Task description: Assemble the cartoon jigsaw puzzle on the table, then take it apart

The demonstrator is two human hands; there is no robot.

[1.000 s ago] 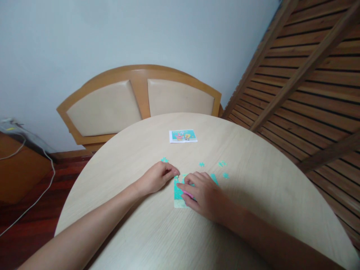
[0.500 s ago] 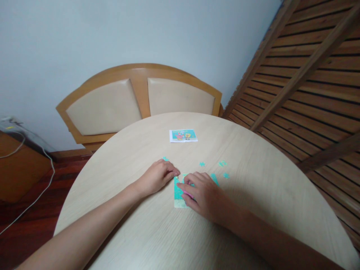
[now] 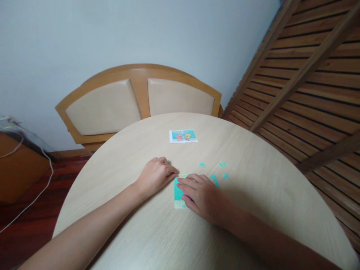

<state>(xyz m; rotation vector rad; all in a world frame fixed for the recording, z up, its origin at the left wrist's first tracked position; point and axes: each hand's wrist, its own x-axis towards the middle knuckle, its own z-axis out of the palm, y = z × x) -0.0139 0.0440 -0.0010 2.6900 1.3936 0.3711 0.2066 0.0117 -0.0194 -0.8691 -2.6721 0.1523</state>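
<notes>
A partly assembled jigsaw puzzle (image 3: pixel 178 193) in teal and pale green lies flat near the middle of the table. My left hand (image 3: pixel 159 172) comes in from the left, its thumb and index finger pinched at the puzzle's upper left corner. A small puzzle piece is between those fingertips, mostly hidden by them. Across the puzzle lies my right hand (image 3: pixel 204 193), palm down with fingers stretched out on its surface. It covers most of the middle and right side; a bit of pink shows beneath the fingers.
Loose teal pieces lie to the right, among them one puzzle piece (image 3: pixel 201 164) and a yellow-green one (image 3: pixel 222 164). A printed picture card (image 3: pixel 183 136) lies farther back on the round table (image 3: pixel 126 150). Behind stands a padded chair (image 3: pixel 180 93); a slatted wooden screen (image 3: pixel 303 75) is at right.
My right hand's fingers have moved slightly up and flattened over the puzzle's upper left area. My left hand has shifted slightly, its fingertips still at the corner. The loose pieces at right stay put.
</notes>
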